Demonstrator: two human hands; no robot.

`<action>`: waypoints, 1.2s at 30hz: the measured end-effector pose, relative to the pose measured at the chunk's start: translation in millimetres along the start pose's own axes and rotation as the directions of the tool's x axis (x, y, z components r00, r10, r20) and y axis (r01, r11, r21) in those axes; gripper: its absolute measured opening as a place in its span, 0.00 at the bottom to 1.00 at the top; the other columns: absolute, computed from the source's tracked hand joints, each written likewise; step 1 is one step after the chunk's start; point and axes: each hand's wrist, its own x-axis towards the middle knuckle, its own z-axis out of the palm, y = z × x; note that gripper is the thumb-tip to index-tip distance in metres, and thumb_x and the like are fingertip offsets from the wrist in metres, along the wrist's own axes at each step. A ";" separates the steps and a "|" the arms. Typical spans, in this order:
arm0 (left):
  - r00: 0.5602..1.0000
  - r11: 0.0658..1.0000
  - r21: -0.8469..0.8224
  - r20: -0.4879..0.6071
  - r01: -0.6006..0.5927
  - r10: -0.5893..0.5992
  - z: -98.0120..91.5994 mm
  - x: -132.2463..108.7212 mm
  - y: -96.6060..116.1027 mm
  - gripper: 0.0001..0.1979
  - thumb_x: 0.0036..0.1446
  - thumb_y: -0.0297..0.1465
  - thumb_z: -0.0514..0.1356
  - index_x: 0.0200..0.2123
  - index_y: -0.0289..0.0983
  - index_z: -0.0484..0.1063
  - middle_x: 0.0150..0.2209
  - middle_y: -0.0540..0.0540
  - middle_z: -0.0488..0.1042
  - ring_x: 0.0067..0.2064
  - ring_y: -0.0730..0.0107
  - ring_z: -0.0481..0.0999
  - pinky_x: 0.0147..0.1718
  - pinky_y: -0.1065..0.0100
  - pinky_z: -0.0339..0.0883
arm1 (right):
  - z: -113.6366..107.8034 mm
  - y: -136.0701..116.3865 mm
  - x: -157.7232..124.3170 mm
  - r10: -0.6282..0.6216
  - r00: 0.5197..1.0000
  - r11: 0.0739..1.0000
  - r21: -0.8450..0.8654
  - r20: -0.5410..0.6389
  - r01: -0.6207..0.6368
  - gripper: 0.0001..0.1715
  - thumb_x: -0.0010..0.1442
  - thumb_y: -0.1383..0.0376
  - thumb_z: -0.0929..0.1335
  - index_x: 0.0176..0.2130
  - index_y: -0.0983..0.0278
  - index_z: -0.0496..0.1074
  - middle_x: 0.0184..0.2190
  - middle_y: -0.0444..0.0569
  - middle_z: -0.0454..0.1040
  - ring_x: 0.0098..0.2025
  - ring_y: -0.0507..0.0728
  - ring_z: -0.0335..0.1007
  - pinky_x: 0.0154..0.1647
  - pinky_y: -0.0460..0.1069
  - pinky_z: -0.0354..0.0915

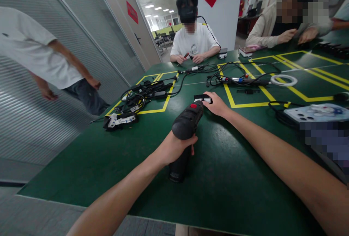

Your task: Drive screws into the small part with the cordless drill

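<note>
My left hand (177, 147) is wrapped round the grip of a black cordless drill (188, 121) with a red switch on top. The drill points forward, its nose close to a small black-and-white box (202, 98) on the green table. My right hand (215, 104) holds that box from the right side with its fingertips. The drill's body hides part of the box, and I cannot tell whether the drill's tip touches it.
Tangled black cables (147, 96) lie at left beside a white-and-black part (120, 120). More cables with a white tape roll (284, 80) lie at right. A phone (317, 112) is near the right edge. Co-workers sit across the green table (114, 167); another person (51, 54) stands at left.
</note>
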 end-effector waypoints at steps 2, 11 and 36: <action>1.000 1.000 -0.009 -0.004 0.005 -0.005 0.0 0.0 0.5 0.10 0.50 0.31 0.59 0.37 0.34 0.64 0.23 0.53 0.67 0.21 0.72 0.71 0.25 0.67 0.64 | -0.4 -0.3 0.0 0.003 1.000 1.000 -0.002 0.001 -0.003 0.24 0.56 0.60 0.66 0.53 0.61 0.67 0.47 0.52 0.68 0.48 0.59 0.67 0.53 0.55 0.61; 0.999 0.998 -0.047 -0.011 -0.046 0.046 -2.0 1.6 -4.2 0.11 0.50 0.31 0.59 0.37 0.36 0.62 0.27 0.53 0.67 0.20 0.74 0.71 0.22 0.69 0.63 | -1.1 -0.7 -0.7 0.016 1.000 1.000 -0.006 0.009 -0.016 0.24 0.56 0.60 0.66 0.53 0.61 0.67 0.47 0.52 0.67 0.47 0.60 0.68 0.52 0.55 0.62; 1.000 0.998 -0.060 -0.004 -0.018 0.018 -3.3 2.8 5.5 0.13 0.48 0.30 0.59 0.38 0.35 0.61 0.30 0.52 0.67 0.20 0.75 0.71 0.21 0.69 0.63 | -3.0 1.4 2.0 -0.006 1.000 1.000 -0.028 0.014 0.007 0.26 0.57 0.59 0.66 0.54 0.62 0.67 0.47 0.54 0.68 0.49 0.61 0.66 0.54 0.56 0.61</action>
